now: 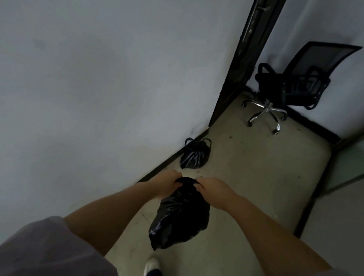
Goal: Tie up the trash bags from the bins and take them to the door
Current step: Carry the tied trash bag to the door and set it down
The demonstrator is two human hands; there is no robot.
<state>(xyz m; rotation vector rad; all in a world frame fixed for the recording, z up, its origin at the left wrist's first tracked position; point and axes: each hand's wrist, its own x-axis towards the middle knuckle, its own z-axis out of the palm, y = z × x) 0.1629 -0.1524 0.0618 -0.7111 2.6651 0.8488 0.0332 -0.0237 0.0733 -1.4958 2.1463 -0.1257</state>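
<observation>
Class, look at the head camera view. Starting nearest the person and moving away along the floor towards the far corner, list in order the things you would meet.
White shoe → black trash bag held at its neck by left hand and right hand, bag → tied black bag on the floor by the wall → office chair.

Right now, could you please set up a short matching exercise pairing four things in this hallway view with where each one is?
Things:
1. held black bag
2. second black bag
3. office chair
4. white shoe

Places:
A. at the far end, beside the dark door frame
B. on the floor against the left wall's base
C. at the bottom of the view, below the hanging bag
D. gripped at its neck by the left hand and right hand

Pairs: 1-D, 2-B, 3-A, 4-C
</observation>
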